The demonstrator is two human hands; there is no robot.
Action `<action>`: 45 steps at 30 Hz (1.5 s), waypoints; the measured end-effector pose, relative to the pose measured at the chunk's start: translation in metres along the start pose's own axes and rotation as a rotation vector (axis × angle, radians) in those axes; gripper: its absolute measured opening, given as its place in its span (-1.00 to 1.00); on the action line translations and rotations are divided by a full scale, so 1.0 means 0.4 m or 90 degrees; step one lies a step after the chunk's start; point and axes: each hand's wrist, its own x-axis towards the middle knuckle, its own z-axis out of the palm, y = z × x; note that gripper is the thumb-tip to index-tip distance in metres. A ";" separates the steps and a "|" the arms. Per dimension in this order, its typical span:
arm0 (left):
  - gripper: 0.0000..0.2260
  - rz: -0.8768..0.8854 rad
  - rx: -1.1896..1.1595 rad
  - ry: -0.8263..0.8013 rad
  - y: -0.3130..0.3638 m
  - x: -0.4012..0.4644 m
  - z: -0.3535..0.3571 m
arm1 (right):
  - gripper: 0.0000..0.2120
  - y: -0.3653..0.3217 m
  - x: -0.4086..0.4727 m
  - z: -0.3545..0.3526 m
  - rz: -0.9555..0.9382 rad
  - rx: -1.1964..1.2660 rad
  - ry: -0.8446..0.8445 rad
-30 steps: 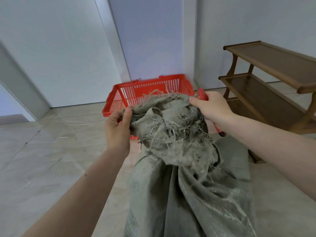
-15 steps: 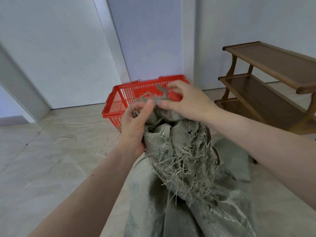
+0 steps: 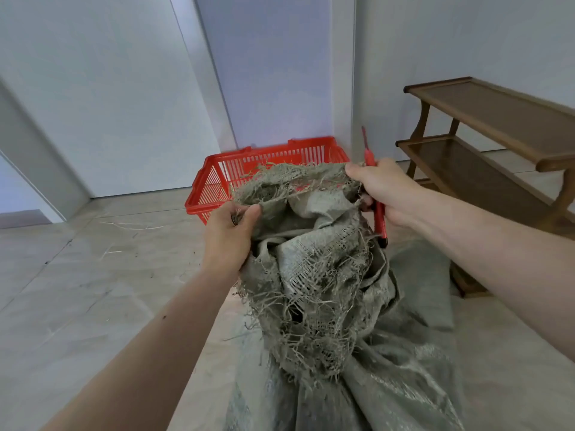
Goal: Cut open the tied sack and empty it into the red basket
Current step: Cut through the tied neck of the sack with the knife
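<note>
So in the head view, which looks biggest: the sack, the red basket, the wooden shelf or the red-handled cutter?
1. sack, though nearest the camera
2. wooden shelf, partly cut off
3. red basket, partly hidden
4. red-handled cutter

Grey-green woven sack (image 3: pixel 326 275), red slatted basket (image 3: pixel 214 188), brown shelf (image 3: pixel 497 119)

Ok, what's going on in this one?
A person is pulling open the frayed mouth of a grey woven sack. The left hand grips one edge, and the right hand grips the other while also holding a red cutter. The red basket sits on the floor just behind the sack. Nothing is being poured yet.
</note>
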 end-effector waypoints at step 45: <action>-0.98 0.072 -0.388 -0.286 0.056 -0.036 -0.005 | -0.66 -0.041 -0.011 0.015 -0.308 -0.282 -0.083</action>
